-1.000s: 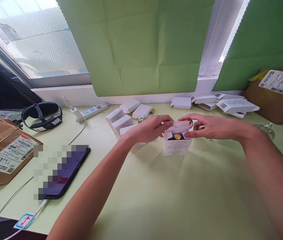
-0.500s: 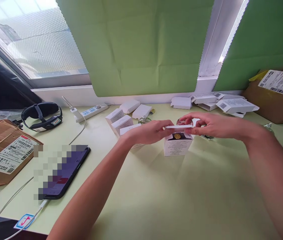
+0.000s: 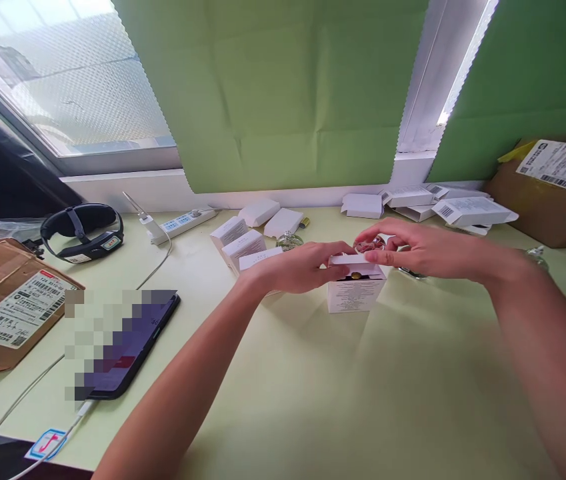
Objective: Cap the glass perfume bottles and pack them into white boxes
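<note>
A small white printed carton (image 3: 355, 297) stands upright on the table, its top flap slanting down toward the opening. A round gold piece (image 3: 356, 275) shows in the dark gap under the flap. My left hand (image 3: 307, 268) pinches the flap and the carton's left top edge. From the other side, my right hand (image 3: 407, 248) presses thumb and fingers onto the flap's right end. Just behind the carton, partly covered by my right fingers, is a reddish glass bottle (image 3: 371, 245). A greenish glass bottle (image 3: 290, 241) lies beyond my left hand.
Several white cartons (image 3: 243, 248) stand left of my hand. Flattened white boxes (image 3: 475, 209) lie along the windowsill at the back right. A phone (image 3: 135, 353) with a cable, a power strip (image 3: 183, 224), a black headset (image 3: 83, 233) and brown parcels (image 3: 7, 307) occupy the sides.
The carton's flap has come down from a level position above the opening to a slant, covering more of the gold piece. Both hands have shifted slightly with it.
</note>
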Motion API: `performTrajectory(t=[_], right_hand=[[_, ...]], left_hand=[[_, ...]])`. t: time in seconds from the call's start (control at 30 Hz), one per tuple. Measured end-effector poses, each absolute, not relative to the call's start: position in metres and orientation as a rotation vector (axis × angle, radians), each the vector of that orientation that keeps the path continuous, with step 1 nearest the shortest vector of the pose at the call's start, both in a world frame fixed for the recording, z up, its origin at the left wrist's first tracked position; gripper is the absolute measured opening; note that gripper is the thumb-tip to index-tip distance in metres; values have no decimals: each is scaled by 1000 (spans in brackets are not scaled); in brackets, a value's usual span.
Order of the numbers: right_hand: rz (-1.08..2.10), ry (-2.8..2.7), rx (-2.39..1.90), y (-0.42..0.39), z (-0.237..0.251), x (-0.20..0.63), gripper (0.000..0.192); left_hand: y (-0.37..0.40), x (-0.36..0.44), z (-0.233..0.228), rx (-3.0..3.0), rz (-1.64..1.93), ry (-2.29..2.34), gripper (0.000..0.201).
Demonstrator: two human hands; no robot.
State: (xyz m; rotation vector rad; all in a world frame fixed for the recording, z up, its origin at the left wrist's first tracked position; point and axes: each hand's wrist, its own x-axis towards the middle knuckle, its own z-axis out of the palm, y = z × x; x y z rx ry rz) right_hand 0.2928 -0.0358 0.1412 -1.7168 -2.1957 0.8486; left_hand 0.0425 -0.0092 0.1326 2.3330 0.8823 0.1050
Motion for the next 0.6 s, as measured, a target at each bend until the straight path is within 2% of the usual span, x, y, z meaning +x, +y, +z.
performTrajectory(t=[0.3, 0.6], right_hand=[[958, -2255, -1625, -31, 133, 295, 71], [973, -2271, -1535, -32, 134, 291, 67]], left_hand=[[-11, 38, 142, 2340, 34, 823, 46], [-9, 40, 140, 2358, 53, 835, 44]])
